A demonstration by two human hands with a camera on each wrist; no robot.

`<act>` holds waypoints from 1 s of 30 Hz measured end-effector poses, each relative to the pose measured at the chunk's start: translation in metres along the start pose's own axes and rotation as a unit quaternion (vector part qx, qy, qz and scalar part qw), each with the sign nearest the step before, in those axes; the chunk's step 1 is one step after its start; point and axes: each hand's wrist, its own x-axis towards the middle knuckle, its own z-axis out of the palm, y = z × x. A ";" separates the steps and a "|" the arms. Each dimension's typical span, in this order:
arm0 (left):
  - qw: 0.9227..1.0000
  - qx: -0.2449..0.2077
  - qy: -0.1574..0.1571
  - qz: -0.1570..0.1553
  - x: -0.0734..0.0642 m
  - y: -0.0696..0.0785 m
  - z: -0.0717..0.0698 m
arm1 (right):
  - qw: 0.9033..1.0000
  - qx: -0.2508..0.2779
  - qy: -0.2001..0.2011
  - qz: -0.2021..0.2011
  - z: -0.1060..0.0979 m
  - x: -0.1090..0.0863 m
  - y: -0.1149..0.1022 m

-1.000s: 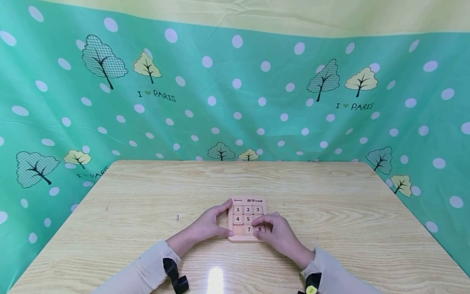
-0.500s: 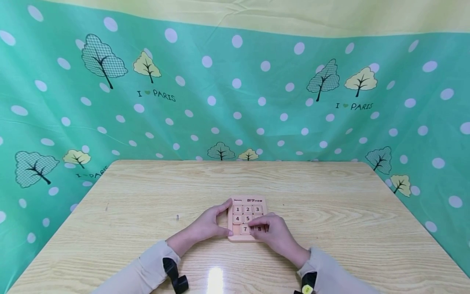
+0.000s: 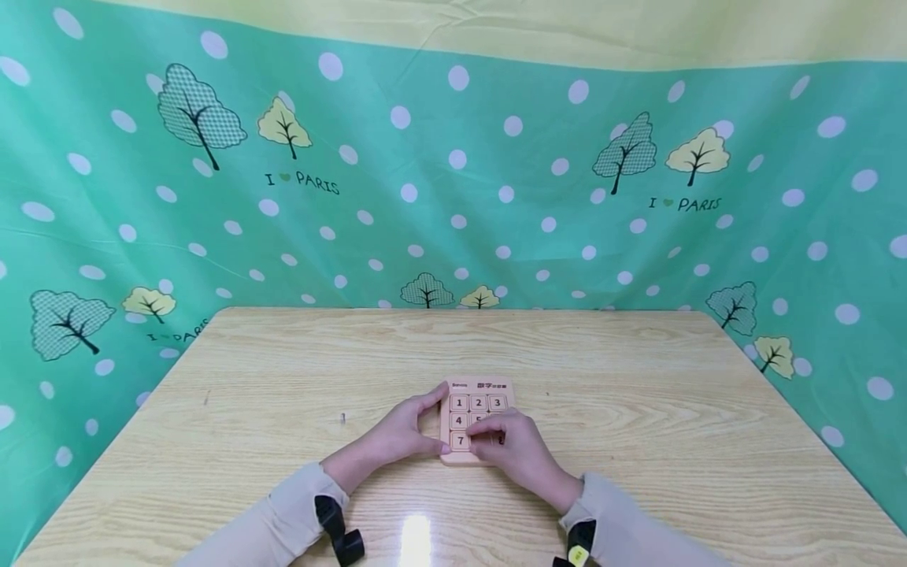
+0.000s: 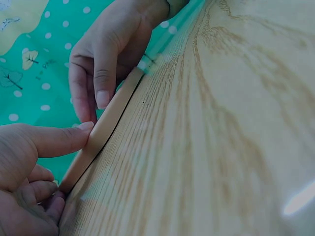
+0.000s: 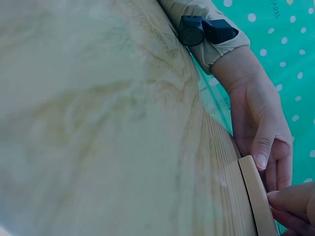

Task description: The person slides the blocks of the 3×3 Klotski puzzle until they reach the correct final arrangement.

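Note:
A pink sliding number puzzle lies flat on the table, its numbered tiles set in rows inside a raised frame. My left hand grips the frame's left side, thumb at the lower left corner and index finger near the upper left. With thumb and index finger, my right hand holds the right side of the 7 tile, in the bottom row's left slot. That hand covers the lower right tiles. Both wrist views show only the puzzle's pale front edge, with fingers close over it.
The wooden table stretches out on all sides of the puzzle. Behind it hangs a green polka-dot cloth with printed trees. A small mark shows on the tabletop to the left. Black cameras are strapped to both wrists.
The 7 tile has slid left, from the middle of the bottom row into the left slot. My right hand has moved left with it, while my left hand stays in place.

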 end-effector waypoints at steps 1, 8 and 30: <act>1.000 0.000 0.000 0.000 0.000 0.000 0.000 | 1.000 0.002 0.000 0.001 0.000 0.000 0.000; 1.000 0.000 -0.002 0.002 0.001 -0.001 0.000 | 1.000 0.008 -0.008 0.010 0.000 0.000 -0.001; 1.000 -0.008 0.001 -0.005 0.002 0.000 0.002 | 0.998 0.004 0.019 0.053 -0.038 -0.017 0.017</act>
